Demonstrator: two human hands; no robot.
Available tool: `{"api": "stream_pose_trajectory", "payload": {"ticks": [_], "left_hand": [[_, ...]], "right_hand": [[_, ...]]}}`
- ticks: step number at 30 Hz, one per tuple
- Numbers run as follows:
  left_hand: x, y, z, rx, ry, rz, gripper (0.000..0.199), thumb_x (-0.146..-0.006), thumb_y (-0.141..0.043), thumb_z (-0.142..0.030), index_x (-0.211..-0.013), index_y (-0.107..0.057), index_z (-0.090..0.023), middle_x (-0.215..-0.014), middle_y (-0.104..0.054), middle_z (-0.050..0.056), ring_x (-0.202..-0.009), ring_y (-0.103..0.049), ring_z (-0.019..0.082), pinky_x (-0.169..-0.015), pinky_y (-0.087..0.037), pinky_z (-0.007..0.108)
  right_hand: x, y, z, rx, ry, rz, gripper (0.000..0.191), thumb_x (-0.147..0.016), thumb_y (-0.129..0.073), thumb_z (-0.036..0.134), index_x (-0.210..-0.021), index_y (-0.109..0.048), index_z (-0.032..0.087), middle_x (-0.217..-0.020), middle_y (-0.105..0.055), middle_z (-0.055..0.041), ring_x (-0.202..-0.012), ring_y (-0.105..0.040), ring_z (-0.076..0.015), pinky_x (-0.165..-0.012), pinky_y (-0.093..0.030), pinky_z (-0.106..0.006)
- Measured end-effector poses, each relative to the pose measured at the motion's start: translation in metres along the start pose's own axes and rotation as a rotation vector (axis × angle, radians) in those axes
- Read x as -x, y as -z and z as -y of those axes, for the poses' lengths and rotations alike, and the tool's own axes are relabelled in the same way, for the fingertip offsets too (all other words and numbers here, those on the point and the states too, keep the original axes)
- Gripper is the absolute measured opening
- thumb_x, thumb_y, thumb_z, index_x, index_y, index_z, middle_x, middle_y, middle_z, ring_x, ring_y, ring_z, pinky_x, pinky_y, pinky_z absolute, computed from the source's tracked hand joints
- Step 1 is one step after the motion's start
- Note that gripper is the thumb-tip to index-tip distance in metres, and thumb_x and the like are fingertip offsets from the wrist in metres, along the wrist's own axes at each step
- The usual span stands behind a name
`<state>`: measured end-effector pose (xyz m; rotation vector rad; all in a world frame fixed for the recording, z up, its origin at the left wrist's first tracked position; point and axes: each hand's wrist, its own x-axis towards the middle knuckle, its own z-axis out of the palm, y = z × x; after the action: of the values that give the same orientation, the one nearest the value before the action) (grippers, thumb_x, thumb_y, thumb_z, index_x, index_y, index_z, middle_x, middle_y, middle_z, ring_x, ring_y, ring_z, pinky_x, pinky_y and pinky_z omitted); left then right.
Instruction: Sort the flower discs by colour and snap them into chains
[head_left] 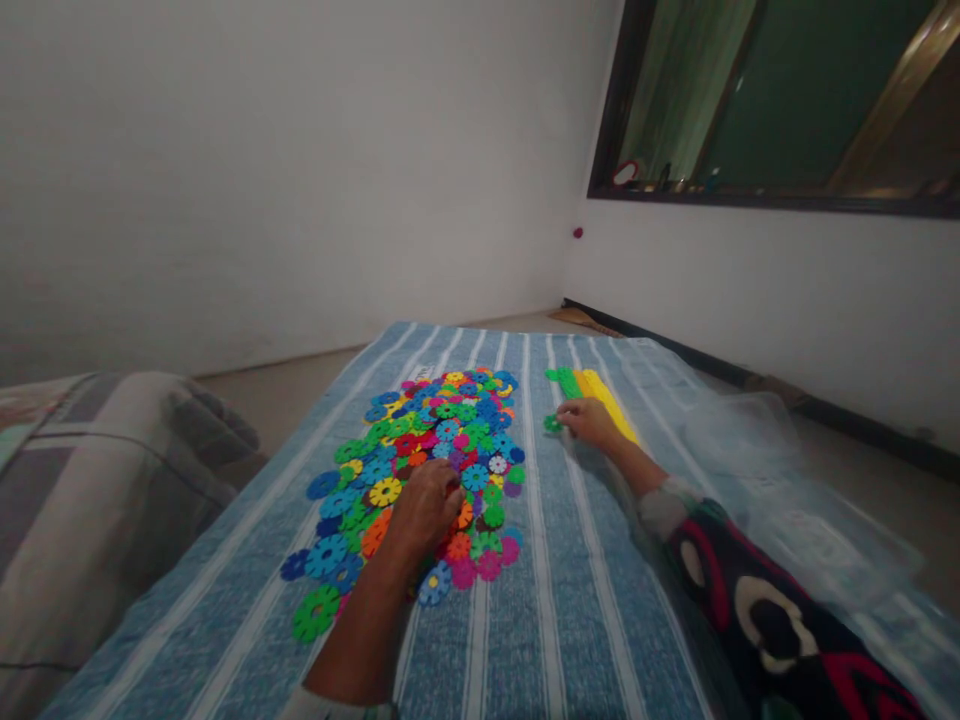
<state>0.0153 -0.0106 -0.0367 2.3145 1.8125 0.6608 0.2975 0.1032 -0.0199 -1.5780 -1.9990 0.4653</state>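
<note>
A spread heap of colourful notched plastic discs (pixel 385 491), flower-shaped, lies on the striped cloth. My left hand (pixel 430 503) is over the heap's near right part, fingers curled down among the discs; what they grip, if anything, is hidden. To the right, my right hand (pixel 590 421) pinches a green notched disc (pixel 553 424) just above or on the cloth; which of the two I cannot tell. Beyond and beside that hand lie ordered rows of discs: a green row (pixel 566 381) and a yellow row (pixel 609 403), packed close together and partly covered by the hand.
Blue cloth with white stripes (pixel 502 660) covers the table. Clear plastic containers or sheets (pixel 825 530) lie along its right side. A grey draped cover (pixel 112 520) stands at the left. A pale wall (pixel 300 180) and a dark-framed window (pixel 787 100) are behind.
</note>
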Motion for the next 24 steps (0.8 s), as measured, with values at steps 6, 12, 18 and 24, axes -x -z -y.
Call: {"api": "stream_pose_trajectory", "payload": {"ticks": [6, 12, 18, 24], "left_hand": [[0.001, -0.006, 0.009, 0.003, -0.008, -0.02, 0.02, -0.08, -0.051, -0.023, -0.077, -0.07, -0.019, -0.105, -0.071, 0.012, -0.109, -0.062, 0.026, -0.097, -0.048, 0.04], [0.002, -0.009, 0.013, -0.002, 0.018, -0.046, 0.023, -0.081, -0.051, -0.028, -0.085, -0.072, -0.018, -0.117, -0.069, 0.015, -0.115, -0.06, 0.028, -0.099, -0.048, 0.043], [0.004, -0.006, 0.007, -0.041, 0.02, -0.006, 0.025, -0.083, -0.049, -0.025, -0.084, -0.072, -0.017, -0.114, -0.069, 0.015, -0.117, -0.059, 0.028, -0.1, -0.048, 0.042], [0.006, -0.004, 0.004, -0.049, 0.029, -0.016, 0.024, -0.083, -0.049, -0.025, -0.087, -0.072, -0.018, -0.112, -0.07, 0.013, -0.118, -0.058, 0.026, -0.101, -0.047, 0.04]], "right_hand": [[-0.043, 0.029, -0.055, 0.193, -0.09, -0.083, 0.02, -0.08, -0.059, 0.019, -0.088, -0.078, 0.017, -0.07, -0.073, -0.0047, -0.069, -0.066, -0.0165, -0.065, -0.045, -0.023], [-0.055, 0.021, -0.066, 0.31, -0.091, -0.053, 0.022, -0.081, -0.06, 0.022, -0.093, -0.078, 0.021, -0.098, -0.076, -0.006, -0.094, -0.066, -0.0205, -0.075, -0.046, -0.024], [-0.059, 0.017, -0.068, 0.381, -0.097, -0.023, 0.025, -0.084, -0.058, 0.022, -0.099, -0.078, 0.02, -0.105, -0.074, -0.0093, -0.097, -0.066, -0.0222, -0.078, -0.045, -0.026], [-0.052, 0.016, -0.063, 0.42, -0.134, -0.038, 0.033, -0.085, -0.057, 0.021, -0.114, -0.072, 0.018, -0.112, -0.071, -0.0134, -0.102, -0.065, -0.0253, -0.08, -0.045, -0.03]]}}
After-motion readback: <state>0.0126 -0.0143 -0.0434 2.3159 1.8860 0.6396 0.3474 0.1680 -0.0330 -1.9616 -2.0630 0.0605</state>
